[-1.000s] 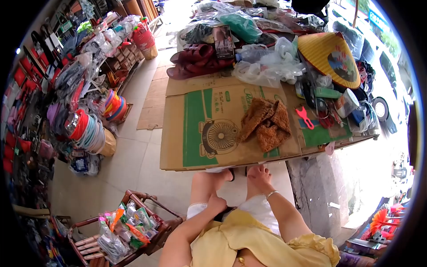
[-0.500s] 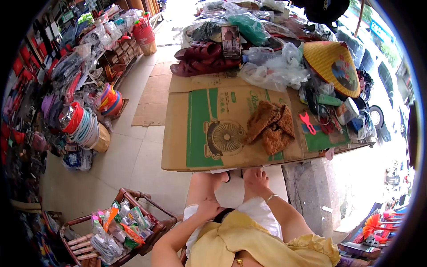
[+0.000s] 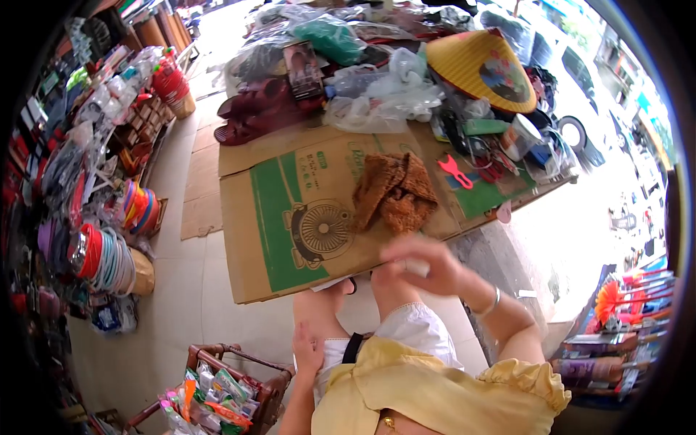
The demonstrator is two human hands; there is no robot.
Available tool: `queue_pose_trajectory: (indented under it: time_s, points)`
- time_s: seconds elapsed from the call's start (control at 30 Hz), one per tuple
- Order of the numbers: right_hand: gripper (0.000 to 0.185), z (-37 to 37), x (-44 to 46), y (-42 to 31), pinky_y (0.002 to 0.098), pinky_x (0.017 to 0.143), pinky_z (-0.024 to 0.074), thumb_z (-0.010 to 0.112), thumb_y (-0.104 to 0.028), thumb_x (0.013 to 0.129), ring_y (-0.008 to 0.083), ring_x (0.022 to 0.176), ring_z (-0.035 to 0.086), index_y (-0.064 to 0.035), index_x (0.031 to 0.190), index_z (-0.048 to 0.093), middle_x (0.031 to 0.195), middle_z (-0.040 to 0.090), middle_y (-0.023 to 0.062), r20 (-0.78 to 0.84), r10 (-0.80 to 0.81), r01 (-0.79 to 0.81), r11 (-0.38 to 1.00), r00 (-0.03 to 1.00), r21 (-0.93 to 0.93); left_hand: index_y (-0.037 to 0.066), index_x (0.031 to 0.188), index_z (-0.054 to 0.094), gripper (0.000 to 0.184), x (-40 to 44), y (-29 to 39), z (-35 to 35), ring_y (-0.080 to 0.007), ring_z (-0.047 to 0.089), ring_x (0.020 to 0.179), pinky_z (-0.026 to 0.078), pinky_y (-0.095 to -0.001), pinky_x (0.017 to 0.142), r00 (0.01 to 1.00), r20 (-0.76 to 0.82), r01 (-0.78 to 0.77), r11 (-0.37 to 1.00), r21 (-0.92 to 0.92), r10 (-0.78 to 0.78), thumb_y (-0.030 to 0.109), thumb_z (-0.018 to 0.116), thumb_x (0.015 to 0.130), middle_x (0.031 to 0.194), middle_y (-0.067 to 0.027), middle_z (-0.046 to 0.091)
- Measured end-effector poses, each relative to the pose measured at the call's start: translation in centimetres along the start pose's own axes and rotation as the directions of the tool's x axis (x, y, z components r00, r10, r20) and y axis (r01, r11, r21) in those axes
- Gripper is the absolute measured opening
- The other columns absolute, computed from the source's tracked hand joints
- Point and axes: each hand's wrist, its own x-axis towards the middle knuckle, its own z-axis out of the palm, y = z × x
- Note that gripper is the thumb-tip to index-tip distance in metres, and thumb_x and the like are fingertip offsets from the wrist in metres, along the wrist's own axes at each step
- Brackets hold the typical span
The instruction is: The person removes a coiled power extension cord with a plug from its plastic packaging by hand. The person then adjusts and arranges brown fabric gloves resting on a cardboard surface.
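My right hand [image 3: 426, 267], slightly blurred, is raised over the near edge of the flattened cardboard [image 3: 239, 254], its thumb and fingers apart with nothing visible in them. Just beyond the fingertips lies a crumpled piece of brown fluffy fabric [image 3: 395, 192]. A printed fan picture marks the cardboard to its left. To the right of the fabric is a red forked plastic tool [image 3: 455, 172]. Down on my bare thigh, beside the white shorts [image 3: 417, 333], my left hand [image 3: 309, 349] rests flat and holds nothing.
Maroon sandals [image 3: 254, 109], clear plastic bags [image 3: 391, 98] and a yellow conical hat [image 3: 482, 69] crowd the table's far side. At lower left, a bamboo chair [image 3: 272, 395] holds packaged goods. Stools with coiled hoses [image 3: 112, 264] stand on the left; orange brushes [image 3: 609, 301] are at right.
My right hand has risen from my knee to the cardboard's near edge. My left hand has shifted outward on my thigh. The view has turned, so the table sits further left.
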Motion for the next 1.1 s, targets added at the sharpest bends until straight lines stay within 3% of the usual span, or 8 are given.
queue_pose_trajectory:
  time_s: [0.1,0.23,0.5,0.67,0.73,0.8,0.97,1.1]
  points:
    - [0.046,-2.5,4.9,0.5,0.0477,0.094,0.0342,0.069,-0.019,0.071,0.0343,0.119,0.039,-0.0124,0.115,0.056,0.123,0.047,0.0137,-0.220,-0.133,-0.032,0.788,0.966,-0.615,-0.001,0.123,0.045,0.049,1.0,2.2,-2.0,-0.0396,0.044,0.114,0.033,-0.0461,0.097,0.988,-0.142,-0.064,0.998,0.018,0.066,0.010,0.060,0.078,0.123,-0.0226,0.048]
    - [0.038,-0.8,6.5,6.6,0.0516,0.092,0.0321,0.067,-0.030,0.072,0.0371,0.121,0.033,-0.0145,0.105,0.057,0.124,0.045,0.0145,-0.295,-0.022,-0.230,0.571,0.955,-0.788,-0.001,0.117,0.050,0.038,3.1,6.4,-6.5,-0.0354,0.049,0.110,0.037,-0.0433,0.095,0.944,-0.315,-0.119,0.991,-0.054,0.096,0.006,0.057,0.080,0.118,-0.0195,0.053]
    - [0.025,0.7,7.7,6.1,0.0414,0.079,0.0404,0.069,-0.020,0.068,0.0292,0.102,0.047,-0.0146,0.090,0.057,0.110,0.052,0.0077,-0.294,-0.231,-0.012,0.766,0.928,-0.642,-0.001,0.108,0.054,0.025,11.6,13.6,-12.4,-0.0274,0.056,0.100,0.043,-0.0363,0.088,0.782,-0.496,-0.507,0.847,-0.157,0.377,0.001,0.054,0.082,0.107,-0.0149,0.059]
    - [0.031,2.7,9.2,4.7,0.0455,0.093,0.0351,0.071,-0.021,0.071,0.0354,0.112,0.044,-0.0121,0.098,0.059,0.119,0.050,0.0144,-0.241,-0.159,0.016,0.863,0.957,-0.505,-0.001,0.123,0.044,0.042,20.3,21.0,-9.6,-0.0276,0.049,0.110,0.037,-0.0359,0.095,0.848,-0.325,-0.513,0.802,-0.306,0.419,0.010,0.055,0.084,0.120,-0.0161,0.050]
    - [0.034,1.3,10.7,5.1,0.0470,0.095,0.0325,0.071,-0.024,0.072,0.0361,0.115,0.042,-0.0127,0.102,0.059,0.122,0.049,0.0149,-0.413,-0.162,-0.069,0.870,0.896,-0.489,-0.002,0.130,0.038,0.052,22.9,21.0,-7.5,-0.0292,0.042,0.118,0.031,-0.0379,0.101,0.856,-0.273,-0.514,0.788,-0.340,0.440,0.014,0.056,0.084,0.129,-0.0185,0.044]
    - [0.036,-1.8,11.8,6.6,0.0464,0.095,0.0299,0.067,-0.027,0.072,0.0339,0.115,0.040,-0.0142,0.105,0.057,0.122,0.048,0.0150,-0.448,-0.218,-0.118,0.784,0.867,-0.610,-0.002,0.129,0.038,0.052,23.1,20.9,-6.7,-0.0300,0.043,0.119,0.031,-0.0374,0.101,0.876,-0.175,-0.476,0.866,-0.153,0.450,0.015,0.057,0.084,0.129,-0.0193,0.044]
    - [0.058,-7.2,12.8,12.0,0.0514,0.104,0.0188,0.060,-0.034,0.077,0.0368,0.128,0.027,-0.0155,0.129,0.044,0.136,0.034,0.0180,-0.499,0.008,-0.486,0.247,0.866,-0.839,-0.003,0.129,0.039,0.054,22.8,20.8,-7.0,-0.0314,0.043,0.119,0.032,-0.0368,0.100,0.882,-0.167,-0.468,0.856,-0.221,0.440,0.019,0.059,0.084,0.128,-0.0196,0.045]
    - [0.027,-7.7,14.1,12.8,0.0486,0.102,0.0261,0.058,-0.026,0.079,0.0353,0.124,0.034,-0.0115,0.101,0.063,0.127,0.046,0.0155,-0.529,-0.025,-0.494,0.327,0.848,-0.806,-0.001,0.130,0.039,0.054,22.8,20.4,-7.1,-0.0289,0.043,0.118,0.032,-0.0354,0.100,0.888,-0.188,-0.454,0.866,-0.208,0.420,0.018,0.059,0.084,0.128,-0.0185,0.045]
